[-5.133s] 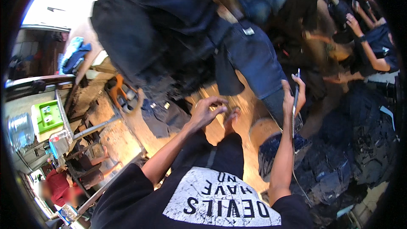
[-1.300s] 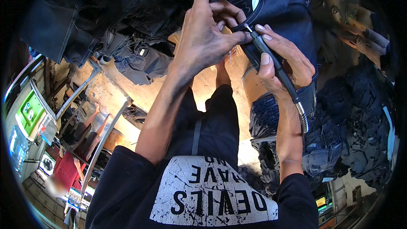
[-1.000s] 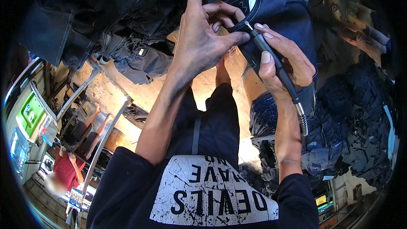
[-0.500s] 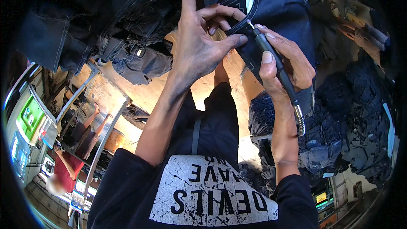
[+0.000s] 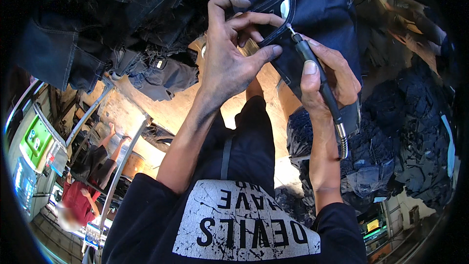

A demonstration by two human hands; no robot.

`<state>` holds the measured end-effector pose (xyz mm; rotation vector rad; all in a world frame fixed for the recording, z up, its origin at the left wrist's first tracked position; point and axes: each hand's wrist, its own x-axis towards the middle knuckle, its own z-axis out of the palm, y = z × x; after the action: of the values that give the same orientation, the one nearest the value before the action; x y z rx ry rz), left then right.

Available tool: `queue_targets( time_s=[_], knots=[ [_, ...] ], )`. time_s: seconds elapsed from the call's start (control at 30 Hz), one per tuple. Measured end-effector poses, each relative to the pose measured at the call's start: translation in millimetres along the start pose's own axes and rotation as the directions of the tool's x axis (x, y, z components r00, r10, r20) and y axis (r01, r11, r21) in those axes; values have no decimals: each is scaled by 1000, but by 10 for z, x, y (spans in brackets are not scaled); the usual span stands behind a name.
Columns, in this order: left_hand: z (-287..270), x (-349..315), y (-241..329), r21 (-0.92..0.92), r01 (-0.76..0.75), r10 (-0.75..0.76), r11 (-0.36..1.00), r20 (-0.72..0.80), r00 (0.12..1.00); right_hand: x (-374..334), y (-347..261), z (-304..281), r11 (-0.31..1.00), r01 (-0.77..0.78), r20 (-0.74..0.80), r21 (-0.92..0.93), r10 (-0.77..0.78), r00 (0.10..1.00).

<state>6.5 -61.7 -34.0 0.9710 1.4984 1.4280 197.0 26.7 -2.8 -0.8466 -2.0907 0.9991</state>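
Over heaped dark jeans (image 5: 420, 132), left hand (image 5: 229, 63) pinching denim pocket (image 5: 303, 14), right hand (image 5: 325, 80) gripping rotary tool (image 5: 317, 80)

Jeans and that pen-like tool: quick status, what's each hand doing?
Left hand pinches the jeans at a seam. Right hand grips the tool, tip at the pinched edge. Nothing blocks the spot.

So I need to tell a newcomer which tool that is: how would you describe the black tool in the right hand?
Start at the dark jeans held up top centre. The right hand grips a slim black pen-like tool against them, its tip at the pocket edge. Only it trails a ribbed metal hose.
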Motion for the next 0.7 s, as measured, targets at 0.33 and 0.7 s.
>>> queue_targets(
  time_s=[0.33, 0.7],
  knots=[
    [12, -25, -71, -71, 10, -12, 997, -21, 1000, -24, -108, -19, 995, -103, -5, -14, 103, 995],
    [31, -18, -52, -56, -19, 18, 998, -11, 1000, -13, -140, -33, 983, -183, 29, 11, 183, 983]
  ],
)
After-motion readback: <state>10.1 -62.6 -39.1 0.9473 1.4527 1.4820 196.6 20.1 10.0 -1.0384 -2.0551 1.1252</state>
